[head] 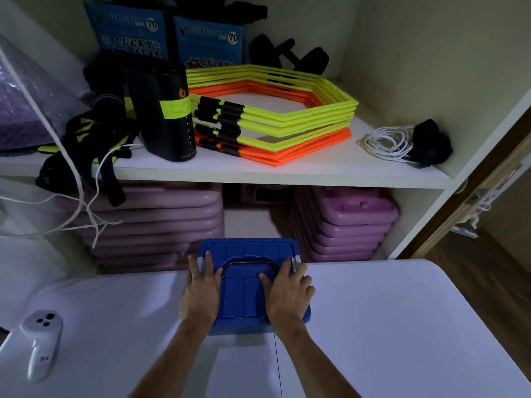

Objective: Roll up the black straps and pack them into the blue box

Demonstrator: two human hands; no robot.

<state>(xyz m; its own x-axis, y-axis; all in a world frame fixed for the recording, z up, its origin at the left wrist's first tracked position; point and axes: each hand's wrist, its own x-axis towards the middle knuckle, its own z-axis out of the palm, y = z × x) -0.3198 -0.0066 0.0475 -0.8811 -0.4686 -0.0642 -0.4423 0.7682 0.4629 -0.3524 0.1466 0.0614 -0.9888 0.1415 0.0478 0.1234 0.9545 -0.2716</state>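
Note:
The blue box [245, 294] sits on the far edge of the white table [388, 326], its lid on and a dark handle lying flat across the top. My left hand [199, 291] rests flat on the lid's left side, fingers spread. On the right side of the lid my right hand [288, 291] presses flat in the same way. Black straps with yellow-green parts [86, 147] hang in a tangle over the shelf's left front edge, tied up with white cord. What is inside the box is hidden.
A white handheld controller [40, 340] lies at the table's near left. The shelf [287, 170] holds a black cylinder [163, 110], stacked yellow and orange hexagon frames [275, 110], blue cartons and a white cord coil [388, 142]. Purple plastic stacks [342, 222] fill the space below.

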